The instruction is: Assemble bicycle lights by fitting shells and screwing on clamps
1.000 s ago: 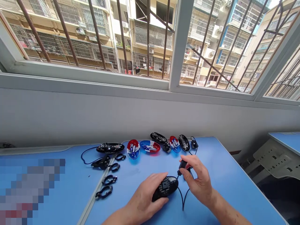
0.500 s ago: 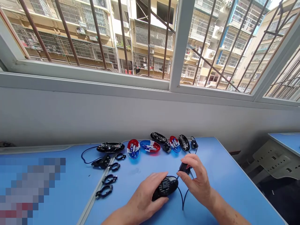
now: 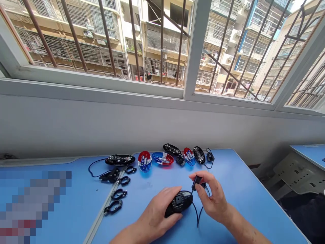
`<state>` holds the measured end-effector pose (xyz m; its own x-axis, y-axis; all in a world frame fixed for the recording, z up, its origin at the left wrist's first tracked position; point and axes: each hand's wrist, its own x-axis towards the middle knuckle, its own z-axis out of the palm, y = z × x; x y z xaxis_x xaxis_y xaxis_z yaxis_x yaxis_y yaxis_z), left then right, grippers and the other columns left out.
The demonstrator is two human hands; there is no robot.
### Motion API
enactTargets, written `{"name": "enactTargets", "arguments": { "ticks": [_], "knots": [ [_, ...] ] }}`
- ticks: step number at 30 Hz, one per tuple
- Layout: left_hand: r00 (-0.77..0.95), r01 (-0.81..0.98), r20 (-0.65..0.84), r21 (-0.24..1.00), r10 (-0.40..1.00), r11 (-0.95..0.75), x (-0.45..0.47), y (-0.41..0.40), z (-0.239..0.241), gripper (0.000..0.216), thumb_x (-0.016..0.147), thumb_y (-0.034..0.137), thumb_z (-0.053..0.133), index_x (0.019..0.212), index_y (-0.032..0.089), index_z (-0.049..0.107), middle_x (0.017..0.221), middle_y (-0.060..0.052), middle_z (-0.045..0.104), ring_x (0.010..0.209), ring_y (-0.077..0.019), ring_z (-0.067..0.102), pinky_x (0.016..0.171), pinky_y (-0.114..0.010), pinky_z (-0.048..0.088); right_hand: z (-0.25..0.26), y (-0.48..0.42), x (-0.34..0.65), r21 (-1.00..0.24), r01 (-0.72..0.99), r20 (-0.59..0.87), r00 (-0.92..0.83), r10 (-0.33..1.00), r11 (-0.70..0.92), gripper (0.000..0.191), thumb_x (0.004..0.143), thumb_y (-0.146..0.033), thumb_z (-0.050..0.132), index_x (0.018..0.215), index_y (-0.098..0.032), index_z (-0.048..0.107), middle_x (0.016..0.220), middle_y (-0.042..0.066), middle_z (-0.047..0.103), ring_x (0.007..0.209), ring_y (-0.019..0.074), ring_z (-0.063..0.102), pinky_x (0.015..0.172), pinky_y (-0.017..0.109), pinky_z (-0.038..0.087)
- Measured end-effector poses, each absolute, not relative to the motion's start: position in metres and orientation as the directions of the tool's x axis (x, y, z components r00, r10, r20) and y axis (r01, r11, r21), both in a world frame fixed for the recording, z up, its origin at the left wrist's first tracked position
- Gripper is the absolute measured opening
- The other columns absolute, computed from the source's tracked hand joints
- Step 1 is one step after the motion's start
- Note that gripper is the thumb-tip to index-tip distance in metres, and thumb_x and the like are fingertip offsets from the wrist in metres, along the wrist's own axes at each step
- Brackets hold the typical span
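My left hand [image 3: 158, 213] wraps around a black oval housing [image 3: 179, 202], which rests on the blue table with a square mount facing up. Between the thumb and fingers of my right hand [image 3: 213, 196] is a small black plastic part [image 3: 197, 181] on a thin black cable [image 3: 197, 217]. The cable loops down to the table beside the housing. The small part is just above the housing's right end. Part of it is hidden by my fingers, so I cannot tell its exact kind.
Black ring clamps [image 3: 118, 194] lie in a row at the left. Behind are red-and-blue clear oval covers [image 3: 163, 158] and black oval shells [image 3: 120, 160], some with cables. A metal seam [image 3: 99, 217] crosses the blue table [image 3: 241, 210]; a wall and barred window stand behind.
My right hand has tilted the small black part and brought it slightly left and closer to the housing. My left hand and the housing stay in place.
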<state>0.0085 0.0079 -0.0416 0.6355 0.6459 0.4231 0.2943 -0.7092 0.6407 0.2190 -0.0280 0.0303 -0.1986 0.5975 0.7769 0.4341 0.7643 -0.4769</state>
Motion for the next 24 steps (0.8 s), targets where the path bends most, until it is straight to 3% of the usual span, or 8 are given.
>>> {"name": "enactTargets", "arguments": {
  "ticks": [7,18,24],
  "knots": [
    [0.637,0.307,0.407,0.646,0.655,-0.699,0.009,0.006,-0.037,0.063,0.072,0.013,0.061,0.13,0.029,0.043,0.12,-0.004,0.062,0.104,-0.0255,0.058,0.091,-0.037,0.047,0.032,-0.026,0.22,-0.397,0.508,0.83,-0.157,0.536,0.764,0.032,0.087,-0.014,0.057,0.117,-0.025,0.051,0.093,0.005,0.059,0.076,0.0166,0.055,0.06,0.029,0.052],
    [0.625,0.308,0.431,0.631,0.652,-0.712,0.01,0.007,-0.036,0.062,0.07,0.014,0.061,0.129,0.027,0.046,0.118,-0.005,0.064,0.102,-0.0257,0.06,0.089,-0.036,0.05,0.038,-0.032,0.219,-0.437,0.45,0.784,-0.234,0.575,0.779,0.04,0.089,-0.009,0.046,0.125,-0.024,0.046,0.099,0.008,0.067,0.081,0.0181,0.06,0.067,0.033,0.055],
    [0.639,0.318,0.397,0.644,0.659,-0.696,0.009,0.005,-0.031,0.06,0.071,0.013,0.06,0.128,0.027,0.047,0.117,-0.005,0.064,0.101,-0.0255,0.06,0.088,-0.037,0.05,0.032,-0.024,0.22,-0.421,0.525,0.825,-0.117,0.552,0.74,0.027,0.087,-0.018,0.058,0.113,-0.024,0.052,0.088,0.004,0.062,0.072,0.016,0.058,0.054,0.026,0.052]
  ]
}}
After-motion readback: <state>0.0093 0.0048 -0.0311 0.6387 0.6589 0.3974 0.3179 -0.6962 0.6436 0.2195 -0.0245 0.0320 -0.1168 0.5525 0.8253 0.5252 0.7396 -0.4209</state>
